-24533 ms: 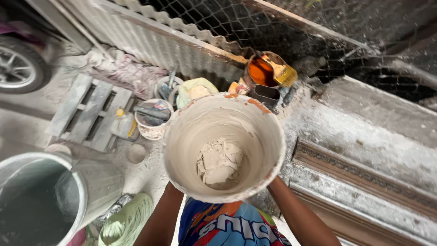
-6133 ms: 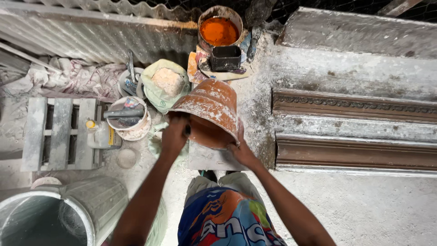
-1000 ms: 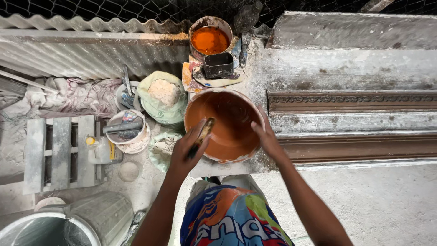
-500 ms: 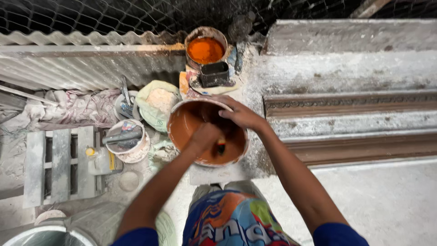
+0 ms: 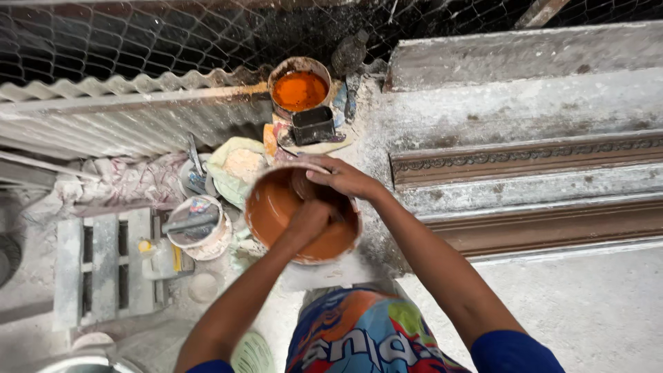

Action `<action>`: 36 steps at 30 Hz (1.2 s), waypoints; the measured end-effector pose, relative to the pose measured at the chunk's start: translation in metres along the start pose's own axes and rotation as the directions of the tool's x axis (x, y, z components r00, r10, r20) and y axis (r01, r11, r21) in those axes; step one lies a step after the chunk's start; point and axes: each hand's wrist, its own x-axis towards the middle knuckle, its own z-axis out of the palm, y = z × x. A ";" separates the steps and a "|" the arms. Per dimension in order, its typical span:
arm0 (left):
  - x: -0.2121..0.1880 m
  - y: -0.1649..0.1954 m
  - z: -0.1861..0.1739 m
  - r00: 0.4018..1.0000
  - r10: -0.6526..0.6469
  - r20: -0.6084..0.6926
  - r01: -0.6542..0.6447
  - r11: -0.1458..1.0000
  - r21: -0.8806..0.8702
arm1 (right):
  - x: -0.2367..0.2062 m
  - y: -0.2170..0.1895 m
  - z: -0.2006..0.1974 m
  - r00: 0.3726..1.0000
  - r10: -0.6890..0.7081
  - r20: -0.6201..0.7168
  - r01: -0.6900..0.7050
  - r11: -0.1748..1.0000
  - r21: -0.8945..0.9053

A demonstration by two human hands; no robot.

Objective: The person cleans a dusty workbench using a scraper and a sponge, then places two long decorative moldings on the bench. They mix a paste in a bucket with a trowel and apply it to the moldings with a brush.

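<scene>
A round bowl (image 5: pixel 271 207) coated with orange-brown paste sits low in front of me, above my knees. My left hand (image 5: pixel 309 218) is down inside it, fist closed around a thin stirring tool that is mostly hidden by the fingers. My right hand (image 5: pixel 343 178) rests over the bowl's far rim, with its fingers curled on the edge and holding it. My patterned shorts (image 5: pixel 359 335) show below the bowl.
A tin of orange powder (image 5: pixel 299 90) and a small black container (image 5: pixel 314 124) stand just beyond the bowl. Long moulded cornice pieces (image 5: pixel 532 159) lie to the right. At left are a corrugated sheet (image 5: pixel 124 117), a small tub with tools (image 5: pixel 198 226) and a wooden pallet (image 5: pixel 103 266).
The bowl went from tipped over to upright. My left hand moved from the near rim into the bowl with the tool. My right hand shifted from the right side to the far rim.
</scene>
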 end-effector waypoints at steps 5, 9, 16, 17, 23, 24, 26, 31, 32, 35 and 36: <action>0.004 -0.002 -0.048 0.976 -0.115 -0.186 0.153 0.967 0.202 | -0.018 0.007 -0.018 1.000 0.017 -0.018 -0.012 0.974 0.227; 0.007 0.004 -0.068 0.919 -0.370 0.137 0.332 0.913 0.237 | -0.030 0.011 -0.027 0.997 0.074 -0.002 -0.071 0.971 0.227; 0.014 0.035 -0.131 0.984 -0.178 -0.020 0.152 0.891 -0.428 | -0.046 0.040 -0.048 0.972 0.230 0.057 -0.235 0.916 0.326; 0.019 0.033 -0.146 0.942 -0.335 0.020 0.309 0.844 -0.438 | -0.047 0.047 -0.048 0.966 0.250 0.066 -0.257 0.903 0.343; 0.129 -0.019 -0.167 0.736 -0.645 -0.205 0.243 0.535 -0.809 | -0.035 0.084 -0.020 0.945 0.303 0.126 -0.311 0.709 0.633; 0.154 -0.033 -0.162 0.694 -0.690 -0.205 0.249 0.498 -0.831 | -0.032 0.090 -0.017 0.942 0.311 0.122 -0.310 0.676 0.668; 0.194 -0.061 -0.149 0.614 -0.762 -0.207 0.319 0.479 -0.818 | -0.028 0.102 -0.016 0.956 0.277 0.099 -0.272 0.701 0.659; 0.257 -0.112 -0.123 0.594 -0.769 -0.237 0.689 0.638 -0.343 | -0.037 0.144 -0.040 0.950 0.293 0.111 -0.302 0.761 0.575; 0.263 -0.117 -0.119 0.605 -0.749 -0.270 0.708 0.661 -0.249 | -0.040 0.154 -0.044 0.954 0.274 0.122 -0.292 0.752 0.592; 0.277 -0.129 -0.103 0.629 -0.721 -0.290 0.736 0.673 -0.077 | -0.051 0.183 -0.050 0.957 0.242 0.158 -0.286 0.717 0.636; 0.280 -0.131 -0.099 0.623 -0.738 -0.261 0.745 0.661 -0.092 | -0.055 0.191 -0.048 0.956 0.234 0.174 -0.290 0.702 0.651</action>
